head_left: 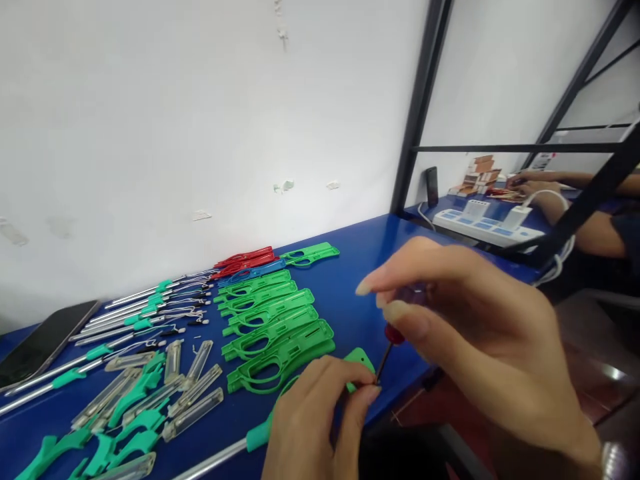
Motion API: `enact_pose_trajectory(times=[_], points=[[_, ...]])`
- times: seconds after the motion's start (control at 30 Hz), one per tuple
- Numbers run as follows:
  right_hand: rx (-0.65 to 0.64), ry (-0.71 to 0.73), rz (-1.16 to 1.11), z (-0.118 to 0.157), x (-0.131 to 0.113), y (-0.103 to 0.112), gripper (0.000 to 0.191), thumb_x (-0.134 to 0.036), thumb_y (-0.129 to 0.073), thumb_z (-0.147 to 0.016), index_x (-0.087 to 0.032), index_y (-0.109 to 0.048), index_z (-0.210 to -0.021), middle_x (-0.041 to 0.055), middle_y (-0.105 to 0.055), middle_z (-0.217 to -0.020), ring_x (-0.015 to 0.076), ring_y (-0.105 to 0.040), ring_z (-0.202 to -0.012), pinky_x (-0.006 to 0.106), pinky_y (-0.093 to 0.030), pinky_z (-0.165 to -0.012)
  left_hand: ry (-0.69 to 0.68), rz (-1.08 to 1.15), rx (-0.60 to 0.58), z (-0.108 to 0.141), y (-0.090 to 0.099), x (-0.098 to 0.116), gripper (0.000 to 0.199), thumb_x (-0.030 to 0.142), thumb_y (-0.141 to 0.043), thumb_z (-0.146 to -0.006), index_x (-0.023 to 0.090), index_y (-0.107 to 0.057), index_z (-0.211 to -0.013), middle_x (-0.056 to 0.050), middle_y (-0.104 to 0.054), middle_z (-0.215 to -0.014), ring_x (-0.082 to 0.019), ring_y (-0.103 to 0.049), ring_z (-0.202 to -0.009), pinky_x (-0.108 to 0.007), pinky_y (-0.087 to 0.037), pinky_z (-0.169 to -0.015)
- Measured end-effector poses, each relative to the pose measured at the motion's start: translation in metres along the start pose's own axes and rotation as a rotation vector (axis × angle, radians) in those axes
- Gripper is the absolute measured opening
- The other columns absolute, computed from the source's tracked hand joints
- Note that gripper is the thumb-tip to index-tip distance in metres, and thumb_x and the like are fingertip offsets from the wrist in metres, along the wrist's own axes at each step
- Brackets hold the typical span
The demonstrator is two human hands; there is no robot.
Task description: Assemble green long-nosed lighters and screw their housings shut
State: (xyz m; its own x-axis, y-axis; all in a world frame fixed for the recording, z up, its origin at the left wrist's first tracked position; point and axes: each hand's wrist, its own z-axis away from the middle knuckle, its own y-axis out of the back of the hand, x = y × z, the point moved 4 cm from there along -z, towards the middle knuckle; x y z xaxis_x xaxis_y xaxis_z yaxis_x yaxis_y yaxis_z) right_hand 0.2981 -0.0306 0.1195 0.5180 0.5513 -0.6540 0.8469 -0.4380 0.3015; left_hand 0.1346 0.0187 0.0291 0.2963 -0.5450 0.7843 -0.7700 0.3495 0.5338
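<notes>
My left hand (315,413) is closed around a long-necked lighter with a green plastic body (361,360) and a metal tube (215,461) that points to the lower left. Most of that body is hidden under my fingers. In my right hand (480,333) is a screwdriver (394,335) with a red and see-through handle, pinched between the fingertips. Its shaft slants down so that the tip meets the end of the lighter by my left thumb. Whether a screw sits under the tip cannot be made out.
Green lighter shells (285,353) lie in a row, with red shells (245,261) and a blue shell (253,272) behind. Left are metal tubes with wires (145,307), clear tanks (195,407), green triggers (143,387) and a phone (45,340). Beyond a black frame (415,113), another person's arms (555,187) show.
</notes>
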Motion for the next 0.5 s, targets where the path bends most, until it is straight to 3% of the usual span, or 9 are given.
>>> enact_pose_trajectory(times=[0.13, 0.3, 0.5], points=[[-0.092, 0.025, 0.094, -0.006, 0.012, 0.009, 0.018, -0.036, -0.067, -0.112, -0.037, -0.082, -0.121, -0.0030, -0.078, -0.107, 0.0130, -0.071, -0.090, 0.027, -0.055, -0.073, -0.237, -0.275, -0.031, -0.016, -0.021, -0.008, 0.018, 0.020, -0.053, -0.112, 0.029, -0.069, -0.109, 0.003, -0.076, -0.106, -0.020, -0.069, -0.096, -0.031, -0.054, -0.083], [-0.206, 0.050, 0.165, -0.013, 0.023, 0.013, 0.021, -0.031, -0.066, -0.113, -0.029, -0.084, -0.121, -0.0028, -0.080, -0.100, 0.0119, -0.072, -0.090, 0.026, -0.055, -0.079, -0.270, -0.398, -0.006, -0.024, -0.035, -0.025, 0.021, 0.015, -0.050, -0.112, 0.026, -0.067, -0.108, 0.000, -0.073, -0.109, -0.023, -0.065, -0.097, -0.037, -0.053, -0.084], [-0.245, 0.049, 0.175, -0.015, 0.027, 0.015, 0.022, -0.032, -0.066, -0.112, -0.024, -0.086, -0.120, 0.0000, -0.083, -0.100, 0.0140, -0.075, -0.091, 0.026, -0.057, -0.083, -0.279, -0.507, 0.012, -0.020, -0.038, -0.030, 0.020, 0.010, -0.051, -0.110, 0.025, -0.064, -0.106, 0.000, -0.070, -0.108, -0.023, -0.065, -0.095, -0.038, -0.052, -0.083]])
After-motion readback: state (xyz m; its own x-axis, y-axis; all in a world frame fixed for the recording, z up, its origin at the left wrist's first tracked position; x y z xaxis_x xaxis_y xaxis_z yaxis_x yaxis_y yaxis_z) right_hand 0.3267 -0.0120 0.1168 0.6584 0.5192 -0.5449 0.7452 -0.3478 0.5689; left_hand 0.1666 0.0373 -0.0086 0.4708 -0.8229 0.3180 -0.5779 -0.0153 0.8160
